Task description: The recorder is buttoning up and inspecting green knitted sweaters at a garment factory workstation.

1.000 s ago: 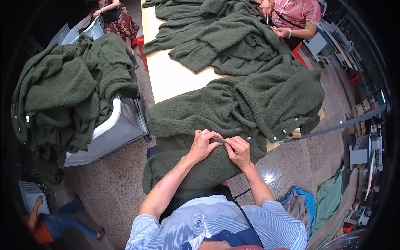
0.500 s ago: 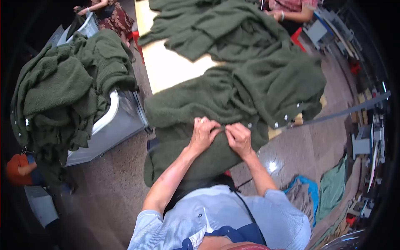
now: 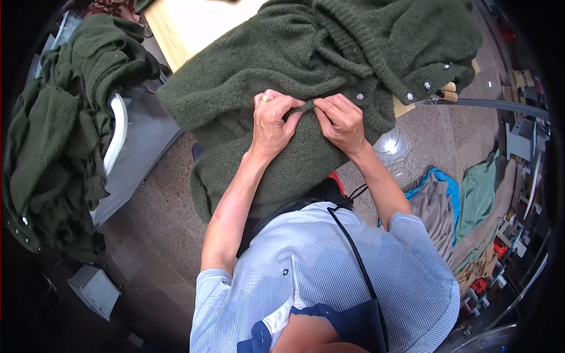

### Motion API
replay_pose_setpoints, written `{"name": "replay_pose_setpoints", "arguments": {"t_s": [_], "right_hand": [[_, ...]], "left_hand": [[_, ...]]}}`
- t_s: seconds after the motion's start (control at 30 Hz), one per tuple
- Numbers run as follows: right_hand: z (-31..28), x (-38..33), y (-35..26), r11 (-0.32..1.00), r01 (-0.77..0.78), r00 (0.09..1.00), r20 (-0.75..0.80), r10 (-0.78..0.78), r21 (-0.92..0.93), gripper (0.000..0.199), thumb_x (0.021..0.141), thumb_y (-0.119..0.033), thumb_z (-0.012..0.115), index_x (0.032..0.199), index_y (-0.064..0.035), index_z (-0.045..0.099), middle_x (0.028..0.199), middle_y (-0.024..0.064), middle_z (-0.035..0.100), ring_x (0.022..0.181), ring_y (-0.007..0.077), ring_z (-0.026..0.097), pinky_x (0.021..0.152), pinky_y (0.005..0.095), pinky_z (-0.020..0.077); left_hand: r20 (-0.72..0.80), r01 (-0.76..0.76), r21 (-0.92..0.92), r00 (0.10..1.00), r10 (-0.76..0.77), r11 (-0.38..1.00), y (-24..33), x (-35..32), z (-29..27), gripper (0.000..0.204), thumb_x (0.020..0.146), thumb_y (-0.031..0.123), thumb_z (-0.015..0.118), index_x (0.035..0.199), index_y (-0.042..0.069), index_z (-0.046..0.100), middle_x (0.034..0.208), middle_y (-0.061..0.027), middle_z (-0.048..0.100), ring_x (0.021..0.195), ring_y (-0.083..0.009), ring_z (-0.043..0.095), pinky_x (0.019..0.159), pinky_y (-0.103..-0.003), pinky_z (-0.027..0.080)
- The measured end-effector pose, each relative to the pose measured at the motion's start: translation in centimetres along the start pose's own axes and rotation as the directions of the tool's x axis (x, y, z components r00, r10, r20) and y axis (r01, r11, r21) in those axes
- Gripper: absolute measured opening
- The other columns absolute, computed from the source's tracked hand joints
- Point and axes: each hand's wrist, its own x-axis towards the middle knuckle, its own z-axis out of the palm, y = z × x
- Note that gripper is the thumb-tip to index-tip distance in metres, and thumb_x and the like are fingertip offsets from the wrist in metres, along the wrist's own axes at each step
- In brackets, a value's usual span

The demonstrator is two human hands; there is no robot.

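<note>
while both hands pinch one small fold of the green knit cardigan point(image 3: 306, 76), left hand point(image 3: 272, 120) beside right hand point(image 3: 341, 120), inspection seems underway; next likely needs careful picking.

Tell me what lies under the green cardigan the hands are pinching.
Under the green cardigan a pale wooden table shows at the top; its hanging hem covers the table's near edge. Both hands, left hand and right hand, pinch it.
</note>
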Motion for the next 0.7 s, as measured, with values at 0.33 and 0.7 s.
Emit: {"name": "replay_pose_setpoints", "arguments": {"t_s": [0.33,0.7], "right_hand": [[0.1,0.2,-0.2,0.995,0.101,0.995,0.009,-0.101,-0.022,0.033,0.084,0.012,0.087,0.115,0.0020,0.081,0.098,0.0123,0.077,0.079,0.0297,0.075,0.071,0.0389,0.0614],[0.1,0.0,0.4,0.985,0.168,0.985,0.033,-0.167,-0.036,0.039,0.079,0.011,0.087,0.116,0.0025,0.080,0.095,0.0087,0.074,0.076,0.0260,0.073,0.065,0.0373,0.0598]], "left_hand": [[0.103,0.125,-0.084,0.988,-0.116,0.989,-0.3,0.2,-0.6,0.021,0.094,0.016,0.089,0.112,0.007,0.084,0.096,-0.0039,0.078,0.094,-0.0237,0.070,0.098,-0.039,0.044],[0.167,0.003,-0.058,0.986,0.006,0.998,-1.2,-0.1,-0.6,0.024,0.087,0.010,0.092,0.108,0.004,0.082,0.093,-0.0044,0.075,0.085,-0.0262,0.065,0.087,-0.042,0.042]]}}
